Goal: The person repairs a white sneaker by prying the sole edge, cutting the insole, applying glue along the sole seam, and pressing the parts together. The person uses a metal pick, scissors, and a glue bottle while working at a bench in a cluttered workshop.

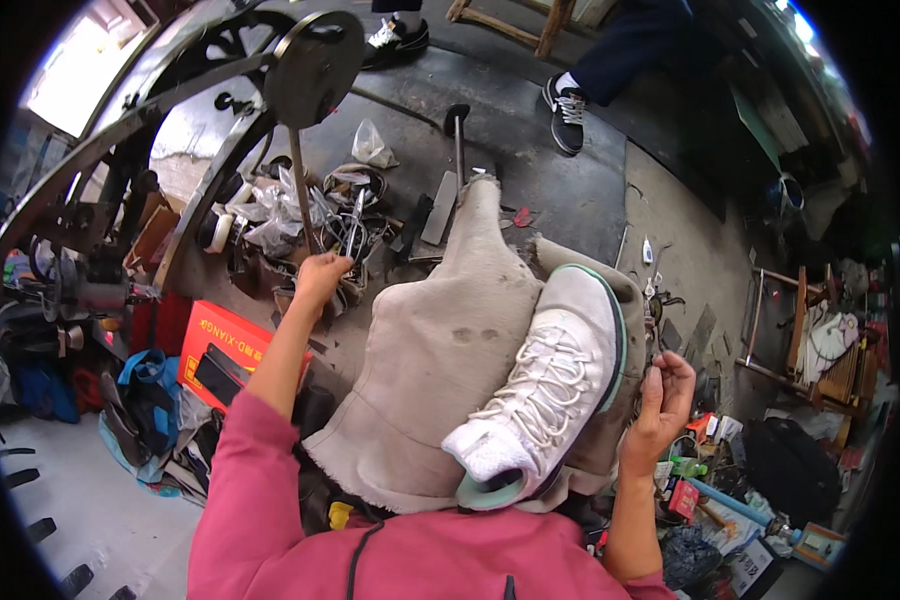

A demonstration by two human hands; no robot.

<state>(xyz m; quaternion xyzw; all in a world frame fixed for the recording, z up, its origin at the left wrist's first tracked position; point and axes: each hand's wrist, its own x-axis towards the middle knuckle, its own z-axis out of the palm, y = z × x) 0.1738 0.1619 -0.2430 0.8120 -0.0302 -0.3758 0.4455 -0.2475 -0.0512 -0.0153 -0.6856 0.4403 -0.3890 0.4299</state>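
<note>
A white lace-up sneaker (560,365) with a pale green sole edge lies tilted on my lap, its toe away from me. Under it a worn beige cloth (425,365) covers my legs. My left hand (320,278) reaches forward beside the cloth, fingers curled together at the edge of a heap of metal hand tools (355,225); whatever they hold is hidden. To the right of the sneaker, apart from it, my right hand (660,405) is raised with thumb and fingers bent together. Anything between them is too small to make out.
A black machine frame with a round metal disc (318,68) stands at the left. An orange-red box (232,350) lies by my left forearm. Ahead is an upright metal post (459,140). Another person's black shoe (568,115) is beyond. Clutter and a wooden folding chair (805,335) stand right.
</note>
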